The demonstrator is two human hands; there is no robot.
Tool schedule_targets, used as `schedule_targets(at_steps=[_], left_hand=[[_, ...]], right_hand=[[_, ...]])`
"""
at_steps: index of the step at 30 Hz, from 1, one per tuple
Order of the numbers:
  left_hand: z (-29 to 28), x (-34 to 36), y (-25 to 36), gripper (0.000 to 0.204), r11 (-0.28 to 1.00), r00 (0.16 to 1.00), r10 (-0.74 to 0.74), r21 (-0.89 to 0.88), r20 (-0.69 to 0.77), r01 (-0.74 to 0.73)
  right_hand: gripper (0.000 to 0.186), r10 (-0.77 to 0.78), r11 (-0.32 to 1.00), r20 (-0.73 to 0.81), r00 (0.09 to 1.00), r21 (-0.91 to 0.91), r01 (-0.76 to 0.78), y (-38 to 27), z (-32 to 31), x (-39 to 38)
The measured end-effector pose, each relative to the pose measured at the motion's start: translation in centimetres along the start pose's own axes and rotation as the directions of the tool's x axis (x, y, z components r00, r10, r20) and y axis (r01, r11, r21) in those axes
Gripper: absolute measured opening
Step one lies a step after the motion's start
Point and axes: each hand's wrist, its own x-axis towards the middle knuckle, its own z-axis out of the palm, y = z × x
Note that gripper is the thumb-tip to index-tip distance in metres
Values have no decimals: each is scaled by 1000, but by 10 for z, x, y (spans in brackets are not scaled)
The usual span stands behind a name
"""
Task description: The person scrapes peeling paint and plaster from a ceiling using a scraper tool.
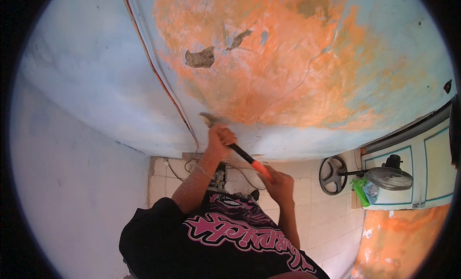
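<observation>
My left hand (222, 136) is wrapped round the upper shaft of a hammer-like tool (242, 153), just below its head. The shaft is black and its lower end orange. My right hand (281, 184) grips that orange end. The metal head (209, 119) has a flared edge and lies at or close to the wall; blur hides whether it touches, and its exact kind. In front of me the wall (269, 82) shows a large orange patch amid pale blue paint. Chipped hollows (200, 57) expose grey material, and a crack (307, 75) runs across the orange area.
A red cable (156, 72) runs down the wall left of the tool. On the tiled floor (317, 221) are loose dark cords (247, 176). To the right are a pedestal fan (389, 177), a green bag (359, 190) and white panelled doors (401, 195).
</observation>
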Motion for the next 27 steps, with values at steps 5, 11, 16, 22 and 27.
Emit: schedule_targets(at_steps=[5,11,16,22,27], left_hand=[[7,3,-9,44,999,998,12,-39,-67,-15],[54,26,-88,46,969,969,-245,-37,-8,245],[34,22,-56,45,992,993,-111,-73,-46,108],[4,12,-30,45,990,991,84,-103,-102,-94],[36,26,-103,44,983,985,-149,-121,-82,139]], right_hand=[[33,46,996,120,992,-85,-36,10,-13,4],[31,246,969,-22,969,-9,-246,51,-60,-35],[31,70,994,-26,997,-77,-72,34,-52,4],[35,-39,987,304,952,-137,84,41,-32,10],[30,54,975,152,987,-220,-20,66,-88,-10]])
